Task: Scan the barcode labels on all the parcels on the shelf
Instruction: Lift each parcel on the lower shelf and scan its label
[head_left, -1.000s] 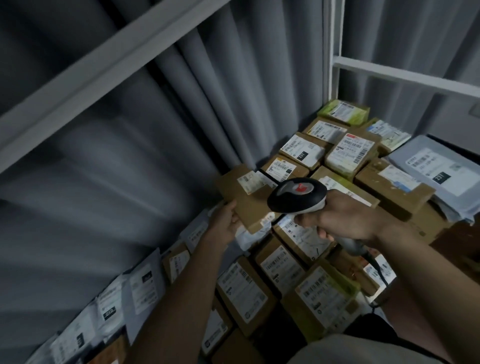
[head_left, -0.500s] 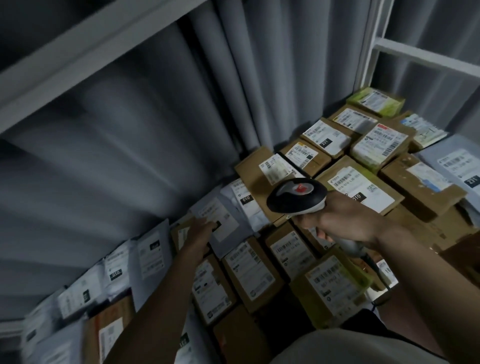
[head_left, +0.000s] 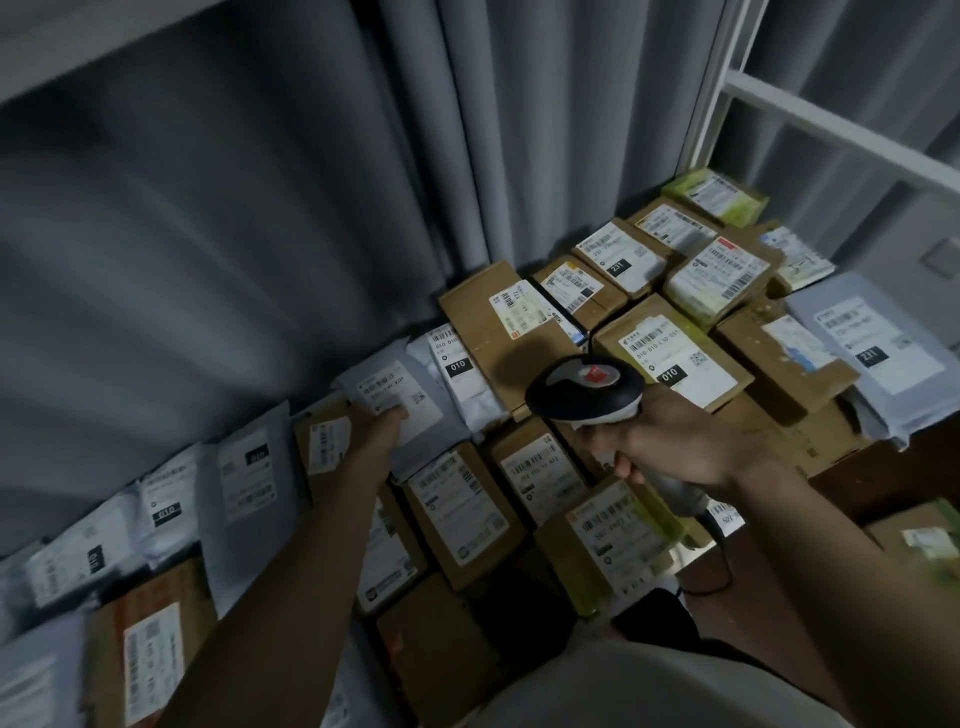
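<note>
Many parcels lie on the shelf with their labels up: brown cardboard boxes (head_left: 498, 322) and grey and white poly mailers. My left hand (head_left: 378, 428) reaches forward and holds a grey mailer (head_left: 415, 415) at its near left edge, fingers lying on its white label. My right hand (head_left: 675, 441) grips a black and white barcode scanner (head_left: 587, 387) with a red button on top. The scanner hovers over the boxes in the middle and points forward and left, toward the grey mailer. A white mailer (head_left: 462, 374) marked 010 lies between the grey mailer and the scanner.
Grey curtains (head_left: 311, 182) hang close behind the parcels. A white shelf frame (head_left: 831, 124) stands at the upper right. More mailers (head_left: 244, 467) lean along the left. The scanner's cable (head_left: 717, 566) trails down at the lower right. A large grey mailer (head_left: 872, 353) lies at the far right.
My left hand let go of the brown box and moved left and down onto the grey mailer. The view has swung left; the scanner has stayed in my right hand.
</note>
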